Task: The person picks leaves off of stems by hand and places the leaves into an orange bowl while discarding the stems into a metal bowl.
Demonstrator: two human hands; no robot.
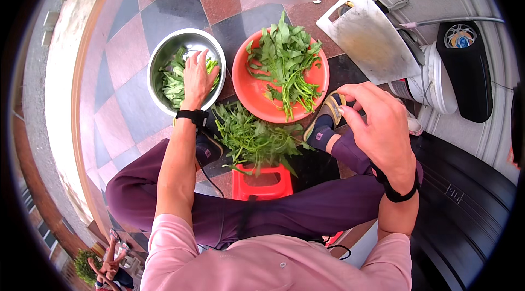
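My left hand (197, 80) reaches into a stainless steel bowl (154, 51), its fingers spread over cut leafy greens (173, 86) and pieces of green stem; whether it holds any is hidden. To its right, an orange plastic basin (240, 82) holds long-stemmed leafy greens (283, 57). More greens (258, 139) lie in a loose pile below the basin, against a red plastic stool (262, 186). My right hand (375, 123) is raised over my right knee, right of the basin. Its thumb and forefinger are close together; nothing plain shows between them.
A worn white cutting board (365, 41) leans at the upper right. Beside it are a white bucket (437, 78) and a black speaker-like object (467, 82). A black slatted surface (459, 192) is at the lower right. Another person (110, 266) appears at the lower left.
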